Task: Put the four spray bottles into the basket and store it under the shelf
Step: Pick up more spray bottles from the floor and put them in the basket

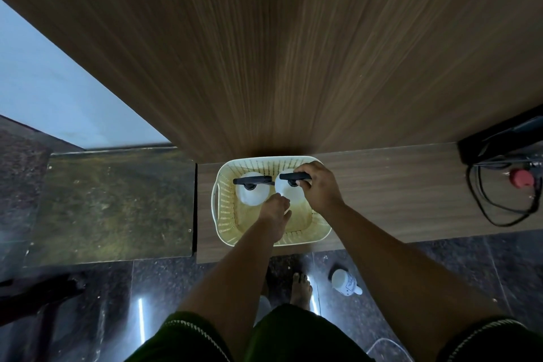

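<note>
A cream perforated basket (226,214) sits on a low wooden ledge (396,194) at the foot of a tall wood panel. Two white spray bottles with black trigger heads stand upright in its far half: one on the left (252,192), one on the right (289,195). My right hand (318,185) grips the black head of the right bottle. My left hand (274,210) reaches into the basket with fingers bunched against that bottle's body. A third white bottle (346,281) lies on the dark floor near my bare foot (301,289).
The tall wood panel (293,53) rises directly behind the basket. Black cables and a device with a red knob (521,178) lie on the ledge at the right. A dark stone slab (111,203) adjoins the ledge on the left. The floor is glossy dark tile.
</note>
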`<state>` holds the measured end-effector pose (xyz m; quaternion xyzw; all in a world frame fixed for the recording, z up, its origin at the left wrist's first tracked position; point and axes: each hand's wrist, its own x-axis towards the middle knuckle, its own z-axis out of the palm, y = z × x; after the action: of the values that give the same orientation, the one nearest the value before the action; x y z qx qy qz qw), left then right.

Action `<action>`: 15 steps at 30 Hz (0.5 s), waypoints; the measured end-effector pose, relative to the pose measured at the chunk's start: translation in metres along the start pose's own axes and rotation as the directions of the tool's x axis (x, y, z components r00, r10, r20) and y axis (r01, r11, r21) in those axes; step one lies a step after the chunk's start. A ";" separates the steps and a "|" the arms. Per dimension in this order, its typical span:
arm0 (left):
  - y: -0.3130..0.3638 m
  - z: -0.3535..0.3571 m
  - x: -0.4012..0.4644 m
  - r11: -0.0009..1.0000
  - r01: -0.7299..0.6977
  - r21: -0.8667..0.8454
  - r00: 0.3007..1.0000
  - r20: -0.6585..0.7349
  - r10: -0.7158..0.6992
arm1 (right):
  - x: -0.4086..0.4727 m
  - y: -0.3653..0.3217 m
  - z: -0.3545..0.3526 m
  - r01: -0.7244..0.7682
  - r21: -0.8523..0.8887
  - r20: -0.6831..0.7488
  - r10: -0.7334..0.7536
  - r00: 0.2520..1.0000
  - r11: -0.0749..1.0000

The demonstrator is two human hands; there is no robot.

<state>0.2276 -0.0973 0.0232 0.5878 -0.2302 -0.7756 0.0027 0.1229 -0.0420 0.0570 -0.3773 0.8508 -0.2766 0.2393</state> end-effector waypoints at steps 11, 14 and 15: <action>-0.001 -0.004 -0.006 0.999 -0.039 0.005 0.998 -0.056 0.039 | -0.002 0.002 -0.004 -0.036 -0.011 0.020 0.036 0.999 0.999; 0.000 -0.006 -0.010 0.998 -0.059 -0.037 0.994 -0.099 0.055 | -0.003 0.001 -0.006 -0.051 -0.003 0.025 0.051 0.998 0.999; 0.000 -0.007 -0.008 0.997 -0.081 -0.012 0.992 -0.094 0.079 | -0.005 0.000 -0.007 -0.053 -0.016 0.031 0.053 0.998 0.998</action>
<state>0.2362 -0.0970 0.0294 0.6138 -0.2472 -0.7481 0.0491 0.1215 -0.0365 0.0630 -0.3608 0.8587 -0.2577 0.2569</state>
